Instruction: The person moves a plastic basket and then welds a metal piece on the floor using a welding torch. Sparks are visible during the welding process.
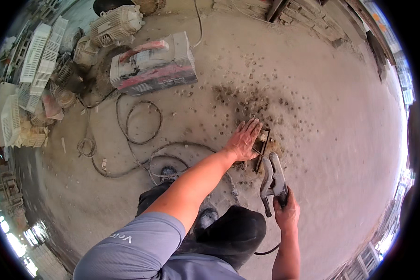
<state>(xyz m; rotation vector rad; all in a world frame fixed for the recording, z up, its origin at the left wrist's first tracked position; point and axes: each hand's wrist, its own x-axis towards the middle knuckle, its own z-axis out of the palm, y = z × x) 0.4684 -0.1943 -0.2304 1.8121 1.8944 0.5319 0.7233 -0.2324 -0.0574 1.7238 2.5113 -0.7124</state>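
My left hand (242,139) lies flat, fingers spread, on a small dark metal bracket (262,148) resting on the concrete floor. My right hand (287,212) grips the handle of a welding electrode holder (271,179), a dark clamp pointing up toward the bracket. A thin electrode rod (257,152) runs from its jaws to the metal beside my left hand. My knees in dark trousers (233,231) are below, and a shoe shows between them.
A red and grey welding machine (153,64) stands on the floor at upper left, with black cables (137,135) looping toward me. Electric motors (116,24), white plastic crates (42,53) and scrap lie at far left. Burn spots (247,100) dot the floor beyond the bracket.
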